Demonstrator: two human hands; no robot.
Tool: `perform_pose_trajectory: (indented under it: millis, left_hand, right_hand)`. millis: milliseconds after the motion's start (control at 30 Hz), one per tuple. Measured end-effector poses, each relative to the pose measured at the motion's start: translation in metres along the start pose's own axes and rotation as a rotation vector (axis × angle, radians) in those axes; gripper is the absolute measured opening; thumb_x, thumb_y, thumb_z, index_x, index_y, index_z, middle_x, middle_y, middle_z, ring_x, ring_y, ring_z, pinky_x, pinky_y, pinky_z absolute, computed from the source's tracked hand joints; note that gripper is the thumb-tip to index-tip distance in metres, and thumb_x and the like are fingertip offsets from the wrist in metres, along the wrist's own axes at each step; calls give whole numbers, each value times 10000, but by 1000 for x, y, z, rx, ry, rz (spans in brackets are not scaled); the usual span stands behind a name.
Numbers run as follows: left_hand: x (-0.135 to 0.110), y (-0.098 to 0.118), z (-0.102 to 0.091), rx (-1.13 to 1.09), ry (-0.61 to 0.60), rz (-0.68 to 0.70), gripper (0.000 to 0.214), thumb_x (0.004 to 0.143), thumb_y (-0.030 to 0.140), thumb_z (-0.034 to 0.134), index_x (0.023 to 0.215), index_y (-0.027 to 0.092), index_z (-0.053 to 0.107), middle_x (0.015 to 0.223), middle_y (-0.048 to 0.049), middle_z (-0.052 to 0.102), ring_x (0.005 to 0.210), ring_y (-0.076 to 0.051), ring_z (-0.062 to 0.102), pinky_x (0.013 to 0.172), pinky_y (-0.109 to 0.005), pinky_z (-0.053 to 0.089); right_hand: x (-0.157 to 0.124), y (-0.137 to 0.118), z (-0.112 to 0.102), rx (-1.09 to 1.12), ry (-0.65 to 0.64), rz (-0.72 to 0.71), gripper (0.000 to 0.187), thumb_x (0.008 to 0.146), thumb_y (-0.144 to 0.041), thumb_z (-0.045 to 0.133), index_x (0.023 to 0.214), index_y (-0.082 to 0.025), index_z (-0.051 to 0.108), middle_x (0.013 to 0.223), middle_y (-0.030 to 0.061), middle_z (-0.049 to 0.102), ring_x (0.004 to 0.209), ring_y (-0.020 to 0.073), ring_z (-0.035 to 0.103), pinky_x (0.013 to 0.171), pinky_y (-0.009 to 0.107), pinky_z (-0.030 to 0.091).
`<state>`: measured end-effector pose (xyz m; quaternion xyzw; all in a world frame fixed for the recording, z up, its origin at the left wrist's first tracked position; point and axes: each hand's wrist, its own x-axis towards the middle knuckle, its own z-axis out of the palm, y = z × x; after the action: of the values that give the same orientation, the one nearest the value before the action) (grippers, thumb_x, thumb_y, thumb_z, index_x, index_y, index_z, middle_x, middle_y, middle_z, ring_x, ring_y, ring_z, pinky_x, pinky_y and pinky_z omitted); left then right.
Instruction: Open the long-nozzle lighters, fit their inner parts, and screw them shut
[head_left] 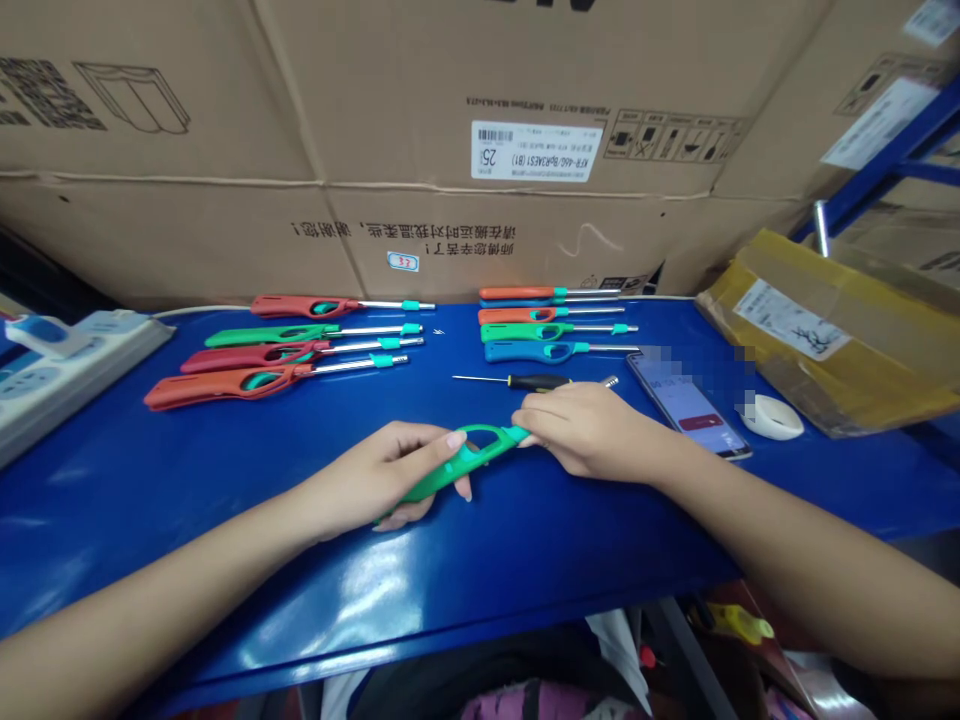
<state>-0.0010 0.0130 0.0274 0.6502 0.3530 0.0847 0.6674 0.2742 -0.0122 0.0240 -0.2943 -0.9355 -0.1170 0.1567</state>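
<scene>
My left hand (390, 475) is wrapped round the handle of a green stick lighter (465, 462) just above the blue table (225, 480). My right hand (589, 425) is closed over the lighter's front part, hiding most of its metal nozzle; only the tip (611, 381) pokes out past the fingers. A small black-handled screwdriver (525, 381) lies just behind my right hand.
Several red and green lighters (285, 350) lie in a row at the left, several more (551, 322) at the centre back. A phone (690, 405) and a white round object (772, 417) lie at the right, beside a yellow-taped parcel (825, 330). Cardboard boxes (450, 130) wall the back. A power strip (60, 360) is far left.
</scene>
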Motion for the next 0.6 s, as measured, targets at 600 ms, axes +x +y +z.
perform_pose_trajectory:
  millis: [600]
  left_hand:
    - [4,7,-14,-3,-40,-126,615,930,718,497,880,140,702,452,59,376,380,-75,270,363,-178,215]
  right_hand:
    - [3,0,9,211,40,90,233,1046,-248,486,1091,-142,689,930,97,730,818,196,676,715,333,549]
